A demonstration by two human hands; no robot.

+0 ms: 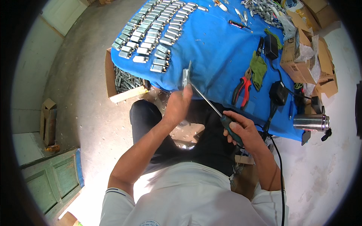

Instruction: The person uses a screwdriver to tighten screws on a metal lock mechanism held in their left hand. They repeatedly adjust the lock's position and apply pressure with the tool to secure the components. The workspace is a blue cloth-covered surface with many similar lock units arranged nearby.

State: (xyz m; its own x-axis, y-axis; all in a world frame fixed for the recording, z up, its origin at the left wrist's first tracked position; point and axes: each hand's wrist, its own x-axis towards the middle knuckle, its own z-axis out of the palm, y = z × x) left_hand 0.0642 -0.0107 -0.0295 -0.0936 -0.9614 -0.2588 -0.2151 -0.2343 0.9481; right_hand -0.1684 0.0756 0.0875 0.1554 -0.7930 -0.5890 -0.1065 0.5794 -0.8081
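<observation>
My left hand [179, 102] pinches a small silvery metal part [185, 77] over the near edge of the blue-covered table. A thin, flat strip [190, 67] stands up beside that part. In my right hand [244, 130] is a screwdriver [227, 121] with a dark green handle, my fingers wrapped round it. Its long metal shaft slants up to the left, and the tip ends at or just behind the metal part; exact contact is hidden. Beyond my left hand, several rows of silvery rectangular metal pieces [144, 51] lie on the table.
Red-and-black pliers [241, 91], a green cloth [258, 71] and black power adapters [278, 93] with cables lie to the right. A steel flask [311, 122] and cardboard boxes [298, 64] stand at the right edge. An open carton [130, 94] of metal pieces sits below the table's left corner.
</observation>
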